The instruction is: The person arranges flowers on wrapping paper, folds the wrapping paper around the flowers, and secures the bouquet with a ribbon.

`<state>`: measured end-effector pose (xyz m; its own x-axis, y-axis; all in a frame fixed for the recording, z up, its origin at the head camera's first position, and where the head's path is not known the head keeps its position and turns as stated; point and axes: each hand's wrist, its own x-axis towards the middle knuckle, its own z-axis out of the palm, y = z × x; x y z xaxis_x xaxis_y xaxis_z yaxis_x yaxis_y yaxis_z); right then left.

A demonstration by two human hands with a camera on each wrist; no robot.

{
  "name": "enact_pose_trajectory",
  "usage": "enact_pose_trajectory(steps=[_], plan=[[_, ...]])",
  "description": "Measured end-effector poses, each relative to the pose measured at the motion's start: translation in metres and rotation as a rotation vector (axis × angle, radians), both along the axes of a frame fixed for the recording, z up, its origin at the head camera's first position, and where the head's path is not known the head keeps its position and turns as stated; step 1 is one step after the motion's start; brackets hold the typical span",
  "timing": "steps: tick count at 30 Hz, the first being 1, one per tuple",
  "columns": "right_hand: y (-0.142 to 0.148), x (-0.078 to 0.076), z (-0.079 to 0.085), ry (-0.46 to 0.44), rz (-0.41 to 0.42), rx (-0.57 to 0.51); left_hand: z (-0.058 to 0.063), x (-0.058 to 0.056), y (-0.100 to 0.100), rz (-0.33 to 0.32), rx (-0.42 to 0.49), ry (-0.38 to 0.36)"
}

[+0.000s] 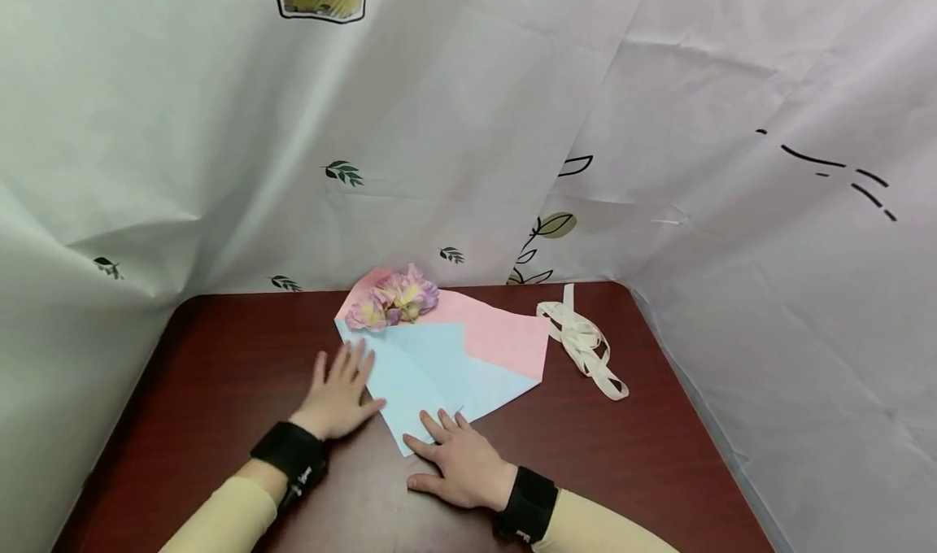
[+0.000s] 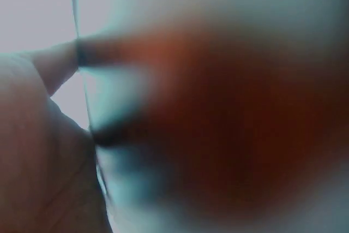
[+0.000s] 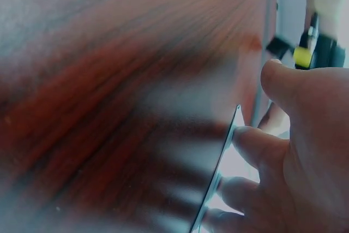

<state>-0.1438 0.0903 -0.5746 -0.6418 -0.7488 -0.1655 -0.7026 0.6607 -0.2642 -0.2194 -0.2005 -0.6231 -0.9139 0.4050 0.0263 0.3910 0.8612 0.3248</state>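
Note:
A folded sheet of paper, light blue (image 1: 417, 370) on one side and pink (image 1: 505, 341) on the other, lies on the dark red table. Pink and purple flowers (image 1: 395, 299) rest across its upper left part. My left hand (image 1: 339, 394) lies flat with spread fingers at the paper's left edge, fingertips over the blue. My right hand (image 1: 466, 465) has its fingertips on the lower blue edge, near the bottom point. In the right wrist view, extended fingers (image 3: 256, 145) of that hand touch the paper's thin edge. The left wrist view is mostly blurred.
A loose heap of cream ribbon (image 1: 586, 346) sits right of the paper on the table (image 1: 637, 455). White cloth (image 1: 454, 130) with printed leaves hangs behind the table's far edge and along its sides.

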Motion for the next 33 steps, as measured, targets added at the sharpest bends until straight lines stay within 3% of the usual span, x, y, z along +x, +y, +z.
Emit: enact_pose_trajectory(steps=[3,6,15,22,33], plan=[[0.001,-0.002,0.003,-0.038,-0.006,0.023,-0.005,0.023,0.021,-0.177,0.057,-0.002],[0.005,-0.007,0.004,-0.072,0.002,0.039,-0.008,0.036,0.034,-0.256,0.090,-0.046],[0.030,-0.030,0.002,-0.086,0.076,0.106,-0.007,0.040,0.040,-0.252,0.143,-0.105],[0.049,-0.051,0.003,-0.068,0.100,0.101,-0.010,0.039,0.042,-0.218,0.091,-0.126],[0.062,-0.063,-0.005,-0.036,0.009,0.093,-0.009,0.041,0.042,-0.221,0.088,-0.101]])
